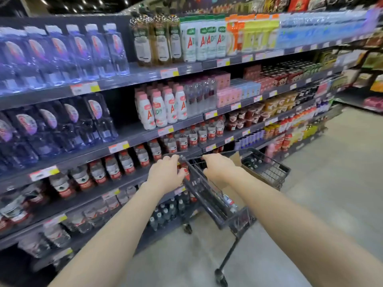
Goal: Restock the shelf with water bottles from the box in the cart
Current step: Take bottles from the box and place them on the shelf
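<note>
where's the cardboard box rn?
Head view, centre-right: the brown cardboard box sits inside the dark wire cart, just beyond the right hand gripping its handle.

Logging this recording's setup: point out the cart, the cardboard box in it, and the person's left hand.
cart (pixel 271 172): head view, far wire wall of the basket.
cardboard box (pixel 235 158): head view, raised flap.
left hand (pixel 165 172): head view, back of the hand.

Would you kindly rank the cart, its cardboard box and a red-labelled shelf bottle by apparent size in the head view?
1. cart
2. cardboard box, mostly hidden, so unsure
3. red-labelled bottle
</note>
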A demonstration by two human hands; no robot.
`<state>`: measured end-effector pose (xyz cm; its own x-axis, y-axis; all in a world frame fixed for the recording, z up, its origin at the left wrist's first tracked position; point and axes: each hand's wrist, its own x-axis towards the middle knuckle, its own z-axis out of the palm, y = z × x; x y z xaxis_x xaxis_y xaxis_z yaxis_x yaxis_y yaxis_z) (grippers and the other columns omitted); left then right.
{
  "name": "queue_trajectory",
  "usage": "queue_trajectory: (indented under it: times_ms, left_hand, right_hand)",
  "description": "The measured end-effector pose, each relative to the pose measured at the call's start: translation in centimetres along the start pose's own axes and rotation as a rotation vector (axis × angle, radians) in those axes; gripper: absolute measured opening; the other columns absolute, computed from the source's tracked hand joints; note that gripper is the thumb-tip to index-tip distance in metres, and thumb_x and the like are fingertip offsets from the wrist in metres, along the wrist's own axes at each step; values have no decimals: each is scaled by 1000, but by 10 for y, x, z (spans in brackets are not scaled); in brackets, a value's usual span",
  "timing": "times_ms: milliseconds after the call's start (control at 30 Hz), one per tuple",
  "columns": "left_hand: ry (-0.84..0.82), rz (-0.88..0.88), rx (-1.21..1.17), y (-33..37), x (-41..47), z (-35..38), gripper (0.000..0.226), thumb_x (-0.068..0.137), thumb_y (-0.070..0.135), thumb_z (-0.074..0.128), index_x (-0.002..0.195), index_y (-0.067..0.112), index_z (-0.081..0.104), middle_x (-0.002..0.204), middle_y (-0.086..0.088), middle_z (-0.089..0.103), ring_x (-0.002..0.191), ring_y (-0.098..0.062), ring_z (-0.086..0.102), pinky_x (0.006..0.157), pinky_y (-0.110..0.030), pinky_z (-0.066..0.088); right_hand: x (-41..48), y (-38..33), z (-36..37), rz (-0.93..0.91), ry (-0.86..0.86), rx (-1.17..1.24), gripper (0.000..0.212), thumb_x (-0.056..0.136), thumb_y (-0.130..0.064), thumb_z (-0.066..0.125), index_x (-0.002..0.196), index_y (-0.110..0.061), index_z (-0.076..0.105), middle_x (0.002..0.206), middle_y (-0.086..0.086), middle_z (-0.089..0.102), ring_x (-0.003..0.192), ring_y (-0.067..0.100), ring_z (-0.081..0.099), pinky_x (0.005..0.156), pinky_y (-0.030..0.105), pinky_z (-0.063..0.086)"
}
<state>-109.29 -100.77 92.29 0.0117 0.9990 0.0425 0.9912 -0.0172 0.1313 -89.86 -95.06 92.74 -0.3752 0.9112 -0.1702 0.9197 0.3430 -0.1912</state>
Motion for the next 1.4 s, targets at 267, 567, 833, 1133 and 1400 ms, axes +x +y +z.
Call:
queue_trajectory:
  times_ms: [267,567,833,1133,1400]
  left_hand:
    - [-62,46,-30,139,75,41,60,107,48,45,160,21,34,146,-11,54,102,-29,67,66,-34,49]
    - [-172,19,-33,186,188,106,54,105,46,47,153,22,42,148,-8,54,106,-29,67,83,-44,60]
    - [-294,-77,-76,191,316,185,52,104,41,47,151,18,43,138,-11,58,119,-35,62,95,-46,54]
    - [-399,-242,-79,182,374,250,53,100,43,50,145,17,46,138,-13,58,125,-37,58,103,-48,49]
    - [-527,-468,-61,190,403,317,57,102,46,50,148,14,42,147,-16,51,131,-38,53,102,-47,46]
  right_hand:
    - [-5,163,-29,77,31,26,52,104,-20,48,155,-17,40,141,8,60,109,28,66,79,41,60]
    - [77,268,-6,95,-30,54,51,98,-25,52,147,-13,48,136,11,63,116,31,65,92,48,59]
    - [210,337,34,58,-184,12,52,92,-31,56,141,-14,51,130,11,64,119,33,63,95,47,57]
    - [326,370,66,-3,-312,8,39,95,-30,57,128,-10,59,126,12,67,116,33,64,89,39,54]
    - [417,396,124,-128,-505,-39,47,99,-37,59,135,-7,58,132,14,64,121,35,62,97,41,54]
